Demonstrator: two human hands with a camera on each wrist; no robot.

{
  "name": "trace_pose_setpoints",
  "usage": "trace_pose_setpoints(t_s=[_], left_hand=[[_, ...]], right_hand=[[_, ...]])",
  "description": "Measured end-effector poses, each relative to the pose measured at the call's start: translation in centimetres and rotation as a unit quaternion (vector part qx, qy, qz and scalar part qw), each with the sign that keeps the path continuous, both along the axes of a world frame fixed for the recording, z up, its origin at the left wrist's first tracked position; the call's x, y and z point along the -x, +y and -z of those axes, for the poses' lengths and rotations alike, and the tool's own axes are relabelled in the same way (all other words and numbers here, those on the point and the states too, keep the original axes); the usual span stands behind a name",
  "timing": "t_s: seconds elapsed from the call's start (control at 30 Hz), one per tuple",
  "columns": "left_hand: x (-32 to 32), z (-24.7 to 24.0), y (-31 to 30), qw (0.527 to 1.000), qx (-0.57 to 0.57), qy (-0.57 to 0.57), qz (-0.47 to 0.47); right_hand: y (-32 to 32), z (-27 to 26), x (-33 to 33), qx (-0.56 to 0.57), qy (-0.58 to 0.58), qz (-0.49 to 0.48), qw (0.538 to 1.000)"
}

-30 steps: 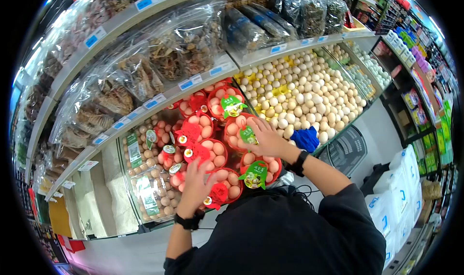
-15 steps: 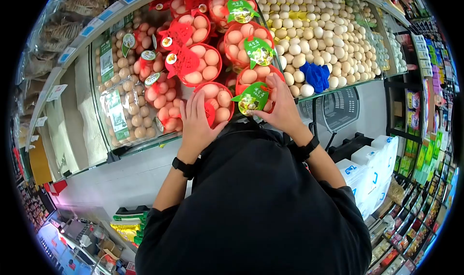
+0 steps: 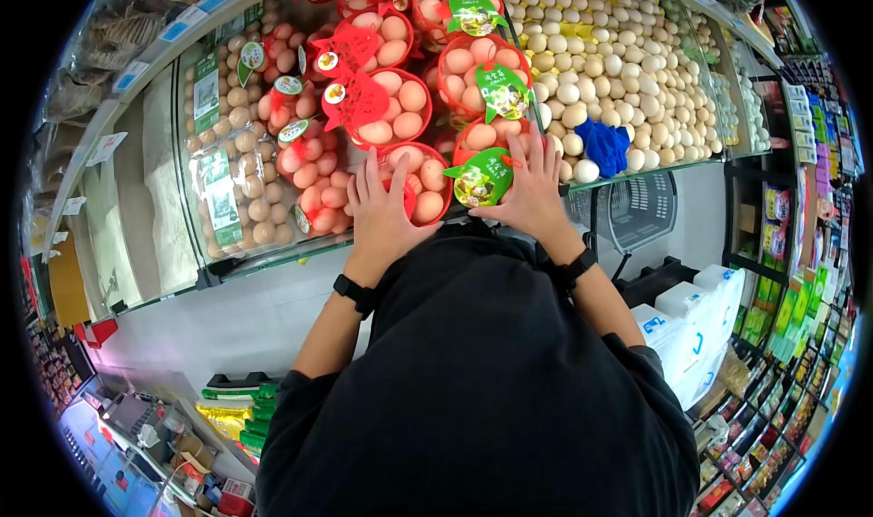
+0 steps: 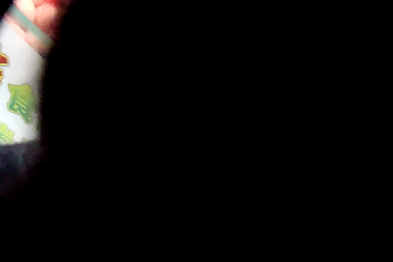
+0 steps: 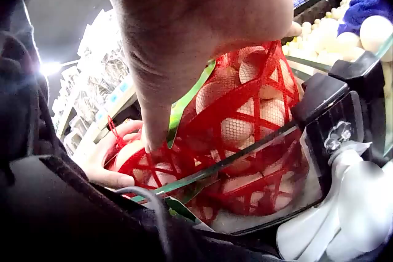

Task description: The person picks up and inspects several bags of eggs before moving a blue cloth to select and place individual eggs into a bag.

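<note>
My left hand (image 3: 386, 221) lies against the left side of the front red basket of eggs (image 3: 429, 206), fingers spread and fairly straight. On the right side of the neighbouring red basket of eggs (image 3: 486, 137) rests my right hand (image 3: 535, 194), its thumb by the green tag (image 3: 482, 179). The right wrist view shows red netting (image 5: 236, 145) around these eggs, with the right hand (image 5: 202, 22) over the top. Beyond it, the left hand (image 5: 101, 167) touches the other basket. Black covers most of the left wrist view.
More red egg baskets (image 3: 391, 108) stand behind. Clear packs of brown eggs (image 3: 245, 190) lie to the left, loose pale eggs (image 3: 627, 80) to the right with a blue cloth (image 3: 602, 147). A glass edge (image 5: 215, 167) runs along the front. A grey shopping basket (image 3: 641, 210) is below right.
The view has tilted down. My right hand has come back from the farther green-tagged basket to the front one; my left hand has settled beside its basket. Over the last half second both hands stayed nearly still.
</note>
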State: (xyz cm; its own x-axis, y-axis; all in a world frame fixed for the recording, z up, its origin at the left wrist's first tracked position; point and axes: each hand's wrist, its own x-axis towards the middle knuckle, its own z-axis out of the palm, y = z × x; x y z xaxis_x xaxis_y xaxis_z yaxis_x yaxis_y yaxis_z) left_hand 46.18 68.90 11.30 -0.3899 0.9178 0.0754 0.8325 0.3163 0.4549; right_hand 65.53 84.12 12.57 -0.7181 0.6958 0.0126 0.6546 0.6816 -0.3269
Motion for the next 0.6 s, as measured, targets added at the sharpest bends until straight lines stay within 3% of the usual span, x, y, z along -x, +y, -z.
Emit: trace_pose_setpoints(t_s=[0.27, 0.6], left_hand=[[1.7, 0.1, -0.4, 0.997, -0.058, -0.026, 0.045], [4.2, 0.1, -0.8, 0.99, -0.027, -0.056, 0.126]], right_hand=[[0.4, 0.3, 0.3, 0.011, 0.024, -0.014, 1.0], [-0.7, -0.7, 1.6, 0.003, 0.06, 0.003, 0.998]])
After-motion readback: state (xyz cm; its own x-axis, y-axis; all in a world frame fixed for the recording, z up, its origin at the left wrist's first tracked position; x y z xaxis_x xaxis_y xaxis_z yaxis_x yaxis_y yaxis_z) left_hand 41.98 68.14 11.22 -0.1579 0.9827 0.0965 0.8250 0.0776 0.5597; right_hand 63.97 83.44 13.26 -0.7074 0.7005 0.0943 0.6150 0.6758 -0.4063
